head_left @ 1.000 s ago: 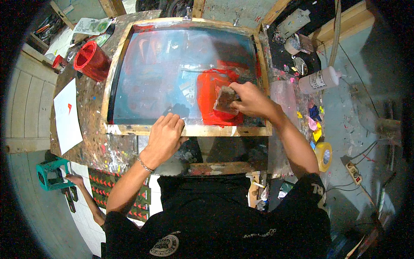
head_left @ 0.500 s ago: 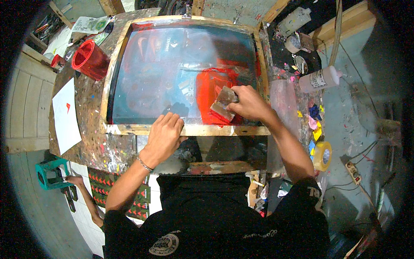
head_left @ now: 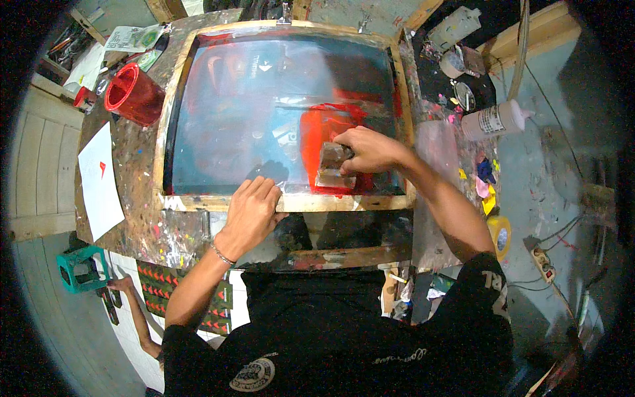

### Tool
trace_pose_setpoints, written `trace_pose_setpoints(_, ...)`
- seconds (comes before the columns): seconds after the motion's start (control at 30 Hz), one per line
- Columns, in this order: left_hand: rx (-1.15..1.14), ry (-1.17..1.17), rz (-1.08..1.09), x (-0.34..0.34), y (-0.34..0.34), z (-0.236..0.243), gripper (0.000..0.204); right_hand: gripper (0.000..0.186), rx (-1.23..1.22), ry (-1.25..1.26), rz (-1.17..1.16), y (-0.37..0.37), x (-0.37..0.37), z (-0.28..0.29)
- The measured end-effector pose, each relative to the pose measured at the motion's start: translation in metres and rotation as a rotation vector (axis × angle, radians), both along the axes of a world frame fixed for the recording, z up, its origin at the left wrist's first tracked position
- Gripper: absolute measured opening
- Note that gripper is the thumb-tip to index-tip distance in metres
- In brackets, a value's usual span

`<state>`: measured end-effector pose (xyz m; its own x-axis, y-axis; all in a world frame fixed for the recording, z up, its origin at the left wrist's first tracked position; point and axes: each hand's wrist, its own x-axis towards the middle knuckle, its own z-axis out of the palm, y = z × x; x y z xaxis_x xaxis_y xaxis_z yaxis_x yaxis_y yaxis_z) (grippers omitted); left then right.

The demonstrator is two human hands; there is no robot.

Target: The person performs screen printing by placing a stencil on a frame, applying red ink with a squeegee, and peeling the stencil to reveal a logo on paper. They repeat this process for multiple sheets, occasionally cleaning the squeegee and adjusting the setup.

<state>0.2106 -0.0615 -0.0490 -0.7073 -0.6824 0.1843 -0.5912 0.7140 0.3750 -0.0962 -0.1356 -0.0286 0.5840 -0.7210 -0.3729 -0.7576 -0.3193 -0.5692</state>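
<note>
A wooden-framed printing screen [head_left: 173,119] lies on the paint-spattered bench, its mesh blue-grey with a patch of red ink [head_left: 317,129] at the right. My right hand [head_left: 367,149] is shut on a small squeegee [head_left: 332,169], whose blade rests on the red ink near the frame's front rail. My left hand [head_left: 250,210] lies flat, fingers spread, on the front rail of the frame, holding nothing.
A red cup [head_left: 132,96] stands left of the frame, a white sheet [head_left: 100,178] with a red mark below it. A white bottle [head_left: 493,119], tape roll [head_left: 499,235] and power strip [head_left: 544,261] lie right. Another person's hand [head_left: 122,284] touches printed sheets at lower left.
My right hand has drawn the squeegee toward me over the red ink, down to the front rail. My left hand stays on the frame.
</note>
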Motion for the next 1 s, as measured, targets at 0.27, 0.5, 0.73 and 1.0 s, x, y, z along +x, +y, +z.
trace_pose_setpoints(0.27, 0.010, 0.047, 0.005, 0.001, 0.000, -0.009, 0.042, 0.042, 0.117, -0.023, 0.037, -0.006, 0.001, -0.003)
trace_pose_setpoints(0.5, 0.075, 0.127, -0.035, 0.009, -0.011, -0.015, 0.044, 0.040, 0.206, 0.005, 0.066, -0.013, 0.009, -0.001)
trace_pose_setpoints(0.73, 0.099, 0.111, -0.043, 0.010, -0.011, -0.019, 0.044, 0.042, 0.439, -0.116, 0.132, -0.027, 0.002, -0.008)
trace_pose_setpoints(1.0, 0.107, 0.043, -0.055, 0.011, -0.014, -0.023, 0.046, 0.038, 0.626, -0.257, 0.116, -0.035, -0.011, -0.001)
